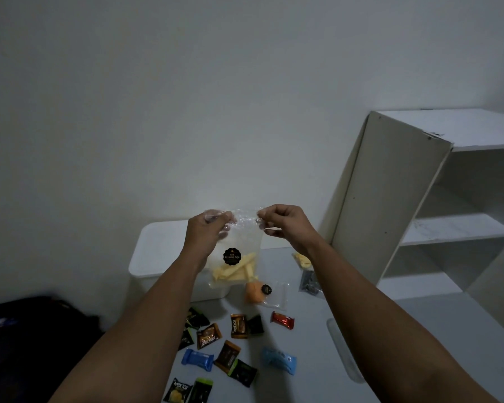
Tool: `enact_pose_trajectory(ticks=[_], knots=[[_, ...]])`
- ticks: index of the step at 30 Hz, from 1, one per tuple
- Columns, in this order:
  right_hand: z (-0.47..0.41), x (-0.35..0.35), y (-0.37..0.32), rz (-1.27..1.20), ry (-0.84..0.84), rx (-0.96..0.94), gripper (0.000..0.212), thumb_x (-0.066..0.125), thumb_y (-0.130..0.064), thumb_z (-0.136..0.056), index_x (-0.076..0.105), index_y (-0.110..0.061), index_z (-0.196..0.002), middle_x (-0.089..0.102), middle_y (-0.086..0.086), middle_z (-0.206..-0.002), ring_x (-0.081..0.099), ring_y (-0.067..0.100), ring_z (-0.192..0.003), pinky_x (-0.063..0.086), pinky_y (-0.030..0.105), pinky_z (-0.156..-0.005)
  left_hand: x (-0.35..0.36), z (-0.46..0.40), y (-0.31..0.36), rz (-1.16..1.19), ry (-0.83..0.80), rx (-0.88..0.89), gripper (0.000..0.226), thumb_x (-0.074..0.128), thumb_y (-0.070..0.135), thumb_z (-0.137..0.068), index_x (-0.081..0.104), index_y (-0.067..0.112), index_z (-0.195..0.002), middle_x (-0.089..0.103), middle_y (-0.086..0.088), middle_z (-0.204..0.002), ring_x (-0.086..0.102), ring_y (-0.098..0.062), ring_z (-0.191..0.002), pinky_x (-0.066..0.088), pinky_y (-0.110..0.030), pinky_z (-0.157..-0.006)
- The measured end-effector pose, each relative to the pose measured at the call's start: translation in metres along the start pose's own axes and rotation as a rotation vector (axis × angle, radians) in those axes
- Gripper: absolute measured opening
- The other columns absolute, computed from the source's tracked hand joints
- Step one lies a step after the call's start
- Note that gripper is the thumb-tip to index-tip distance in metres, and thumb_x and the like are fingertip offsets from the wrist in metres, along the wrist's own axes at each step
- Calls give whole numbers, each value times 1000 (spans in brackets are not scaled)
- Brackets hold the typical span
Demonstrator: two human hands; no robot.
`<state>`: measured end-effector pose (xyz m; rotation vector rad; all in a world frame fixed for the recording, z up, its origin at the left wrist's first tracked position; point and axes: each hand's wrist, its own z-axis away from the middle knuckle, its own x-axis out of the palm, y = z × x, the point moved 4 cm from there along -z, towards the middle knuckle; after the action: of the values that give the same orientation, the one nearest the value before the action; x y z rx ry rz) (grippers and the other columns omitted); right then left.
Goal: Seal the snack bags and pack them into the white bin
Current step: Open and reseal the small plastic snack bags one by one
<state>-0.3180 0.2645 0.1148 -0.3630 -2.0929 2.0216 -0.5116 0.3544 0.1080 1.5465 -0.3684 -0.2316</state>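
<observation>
Clear glossy plastic bag [239, 257]

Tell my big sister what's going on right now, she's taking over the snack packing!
Left hand: pinching the top left edge of the clear bag of yellow sticks, held up in the air.
Right hand: pinching the top right edge of that bag.
White bin: at the back of the table, behind the bag; its inside is hidden.
Done: cannot tell whether the held bag is sealed.
Left: the clear bag with an orange snack, another yellow-stick bag and a dark-snack bag lie on the table, along with small wrapped snacks nearer you.
</observation>
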Motion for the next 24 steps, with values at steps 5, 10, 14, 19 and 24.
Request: enact_pose_trajectory(ticks=[5,10,14,19,24], knots=[[0,-1,2,1,36,-21,13,72,-21,-94,70,-9,-88,73,7,-87,71,18,-82,54,38,-84,4,2,2,-12,-30,15,13,71,21,-93,72,9,-96,78,-2,-87,62,-15,-78,55,-32,-82],[1,4,0,15,11,0,15,74,-22,-93,74,-7,-96,76,6,-90,72,16,-86,55,34,-83,7,4,1,-46,-82,27,15,67,21,-96,72,14,-84,77,-4,-90,63,-16,-81,55,-33,-83],[0,8,3,40,31,-27,7,70,-16,-95,72,-11,-91,72,5,-82,70,15,-79,53,34,-80,14,6,0,-37,-103,13,14,68,22,-96,71,10,-90,78,-5,-90,64,-15,-79,55,-31,-79],[1,7,2,1,61,-33,7,74,-15,-92,75,-9,-89,72,7,-80,69,19,-79,55,36,-81,18,7,0,-23,-105,-12,16,68,22,-96,72,7,-94,78,-8,-92,64,-15,-77,55,-34,-79],[-2,10,1,15,64,-71,6,75,-10,-89,75,-4,-86,68,11,-75,64,21,-74,54,38,-82,25,10,0,-45,-107,-13,21,66,22,-97,70,2,-96,76,-9,-90,65,-16,-77,57,-35,-80]])
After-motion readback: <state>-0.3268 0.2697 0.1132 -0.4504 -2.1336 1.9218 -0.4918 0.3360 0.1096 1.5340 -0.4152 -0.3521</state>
